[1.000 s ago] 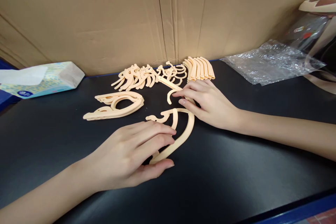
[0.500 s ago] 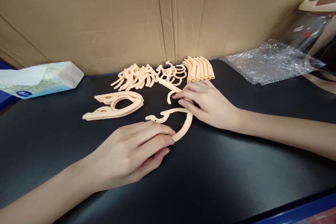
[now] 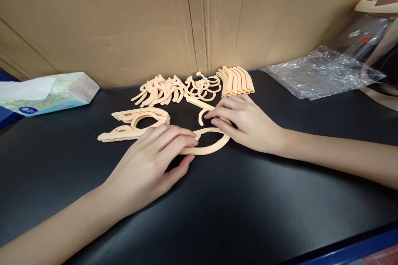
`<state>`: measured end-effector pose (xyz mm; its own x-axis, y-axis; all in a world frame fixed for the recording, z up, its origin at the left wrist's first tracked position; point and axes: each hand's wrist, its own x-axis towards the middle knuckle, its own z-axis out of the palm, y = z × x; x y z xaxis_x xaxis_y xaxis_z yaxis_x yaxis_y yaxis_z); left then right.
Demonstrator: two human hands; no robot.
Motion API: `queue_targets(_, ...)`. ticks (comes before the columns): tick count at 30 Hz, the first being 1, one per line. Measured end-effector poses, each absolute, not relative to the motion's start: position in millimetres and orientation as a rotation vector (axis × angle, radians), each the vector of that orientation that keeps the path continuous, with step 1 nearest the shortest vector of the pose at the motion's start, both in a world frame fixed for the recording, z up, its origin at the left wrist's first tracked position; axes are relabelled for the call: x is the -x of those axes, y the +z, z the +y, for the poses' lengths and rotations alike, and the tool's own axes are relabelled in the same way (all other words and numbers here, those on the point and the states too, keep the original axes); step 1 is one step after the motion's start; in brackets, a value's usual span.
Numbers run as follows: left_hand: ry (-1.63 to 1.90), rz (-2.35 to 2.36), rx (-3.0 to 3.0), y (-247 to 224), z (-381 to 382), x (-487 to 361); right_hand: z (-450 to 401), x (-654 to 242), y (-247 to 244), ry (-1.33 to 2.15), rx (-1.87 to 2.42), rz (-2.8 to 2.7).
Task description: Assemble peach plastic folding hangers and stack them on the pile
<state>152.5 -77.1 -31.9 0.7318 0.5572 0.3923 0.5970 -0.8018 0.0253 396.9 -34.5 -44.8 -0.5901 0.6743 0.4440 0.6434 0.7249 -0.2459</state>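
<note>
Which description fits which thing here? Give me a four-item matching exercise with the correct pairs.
1. Tissue pack
2. Plastic bag
3. Curved piece
4. Cardboard

A. Brown, upright behind the table
B. Cream, reaching from the left hand to the right hand
C. Patterned, at the picture's left edge
D. Clear and crumpled

Pairs: 1-C, 2-D, 3-B, 4-A

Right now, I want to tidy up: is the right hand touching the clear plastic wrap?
No, the right hand is on the hanger, and the clear plastic wrap lies apart, farther back.
</note>
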Motion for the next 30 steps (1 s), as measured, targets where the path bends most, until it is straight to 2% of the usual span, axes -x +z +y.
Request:
queue_targets(7,-0.66,-1.071,2.639,-34.2,-74.5,-149.3,-33.9,-396.5,-45.5,0.063,0.906,-2.437)
queue_targets(17,-0.701,-1.342,2.736,-35.3,-74.3,-148.5,-34.6,-396.4,-43.8,0.098,0.822,-2.447)
queue_targets(30,-0.559,-1.373,2.765,-33.9,-74.6,-150.6,-35.8,-398.4,-42.0,0.112,0.646,-2.546)
